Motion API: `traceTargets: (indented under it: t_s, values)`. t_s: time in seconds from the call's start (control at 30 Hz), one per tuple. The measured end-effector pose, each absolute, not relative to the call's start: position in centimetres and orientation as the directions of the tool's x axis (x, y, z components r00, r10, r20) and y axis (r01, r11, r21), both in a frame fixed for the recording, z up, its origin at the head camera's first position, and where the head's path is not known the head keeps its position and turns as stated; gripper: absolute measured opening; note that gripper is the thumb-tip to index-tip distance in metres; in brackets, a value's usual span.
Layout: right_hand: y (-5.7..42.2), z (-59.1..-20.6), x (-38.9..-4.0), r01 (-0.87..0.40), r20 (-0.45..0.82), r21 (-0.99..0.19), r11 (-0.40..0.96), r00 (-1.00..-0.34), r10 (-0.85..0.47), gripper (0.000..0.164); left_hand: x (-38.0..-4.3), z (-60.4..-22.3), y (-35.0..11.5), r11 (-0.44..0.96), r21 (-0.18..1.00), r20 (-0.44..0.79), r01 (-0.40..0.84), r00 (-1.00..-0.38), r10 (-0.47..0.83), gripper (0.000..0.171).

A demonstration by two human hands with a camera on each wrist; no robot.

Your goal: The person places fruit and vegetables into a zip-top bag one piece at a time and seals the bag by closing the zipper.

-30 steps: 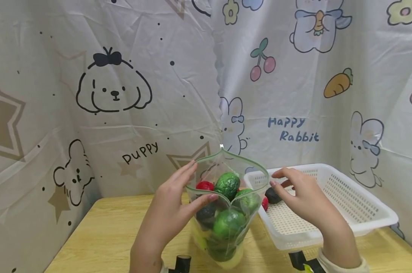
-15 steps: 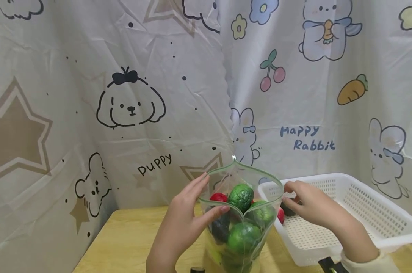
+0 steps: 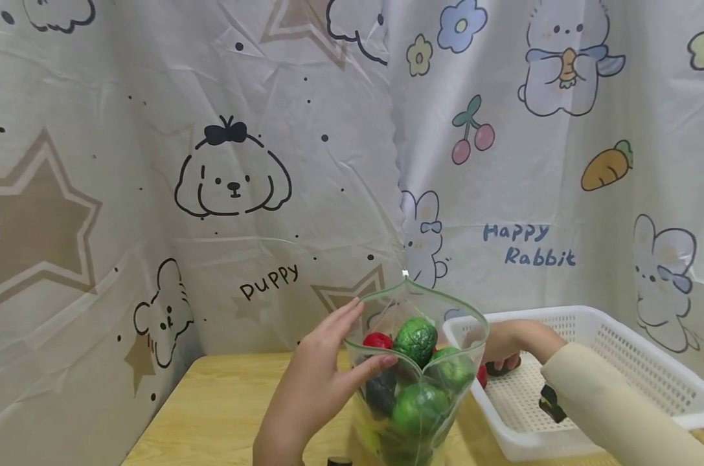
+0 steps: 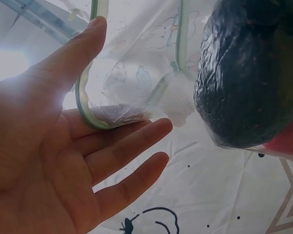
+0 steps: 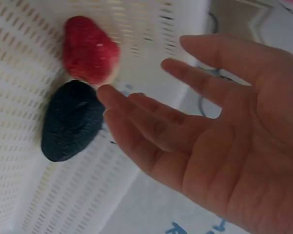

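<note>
A clear zip bag (image 3: pixel 447 299) with a green-edged mouth stands upright and gaping on the table. Through its film show a bumpy green fruit (image 3: pixel 416 339), a smoother round green fruit (image 3: pixel 421 409), a dark avocado (image 4: pixel 251 73) and something red (image 3: pixel 378 341). My left hand (image 3: pixel 317 378) steadies the bag's left side, thumb across the front edge and straight fingers along the outside. Inside the white basket (image 3: pixel 509 445), my right hand (image 3: pixel 506 343) reaches with spread, slightly bent fingers to another dark avocado (image 5: pixel 72 122). Beside that avocado lies a red fruit (image 5: pixel 90 51).
The basket, with perforated floor and walls, stands to the right of the bag, close by it. Underneath is a light wooden table (image 3: pixel 229 401). A printed white curtain (image 3: pixel 340 213) hangs behind and along the sides.
My right hand has left the bag's right side and reached down into the basket over the dark avocado. My left hand stays at the bag. The head view has shifted.
</note>
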State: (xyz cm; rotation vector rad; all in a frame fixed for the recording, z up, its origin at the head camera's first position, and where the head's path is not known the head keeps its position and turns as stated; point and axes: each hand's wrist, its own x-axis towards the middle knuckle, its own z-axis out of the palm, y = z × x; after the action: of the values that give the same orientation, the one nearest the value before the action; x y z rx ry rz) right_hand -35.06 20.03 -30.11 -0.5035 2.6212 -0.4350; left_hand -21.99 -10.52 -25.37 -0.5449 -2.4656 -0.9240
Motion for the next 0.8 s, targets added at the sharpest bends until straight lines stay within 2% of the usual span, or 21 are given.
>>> traceTargets:
  t_s: [0.07,0.27,0.47,0.6,0.67,0.8]
  values:
    - [19.8,-30.9,-35.4,-0.237,-0.411,-0.344,0.909,-0.832,-0.373,0.024,-22.0,-25.5,-10.5,0.696,0.512,0.527,0.504,-0.824,0.209,0.081]
    - [19.9,-32.7,-35.6,-0.185,-0.545,-0.231,0.955,-0.789,-0.284,0.017,-21.8,-25.6,-10.3,0.689,0.51,0.517,0.515,-0.823,0.233,0.081]
    - [20.3,-33.1,-35.8,-0.132,-0.532,-0.169,0.977,-0.822,-0.203,0.024,-21.8,-25.5,-10.5,0.697,0.499,0.521,0.515,-0.821,0.234,0.081]
    - [20.3,-34.1,-35.7,-0.147,-0.557,-0.177,0.973,-0.8,-0.222,0.02,-21.9,-25.5,-10.6,0.695,0.492,0.524,0.524,-0.816,0.244,0.081]
    - [20.3,-34.7,-35.5,-0.145,-0.577,-0.218,0.965,-0.778,-0.247,0.016,-21.9,-25.5,-10.7,0.693,0.494,0.52,0.525,-0.817,0.249,0.082]
    - [19.9,-35.2,-35.2,-0.136,-0.548,-0.273,0.952,-0.792,-0.27,0.022,-22.0,-25.4,-10.8,0.695,0.5,0.513,0.516,-0.824,0.243,0.081]
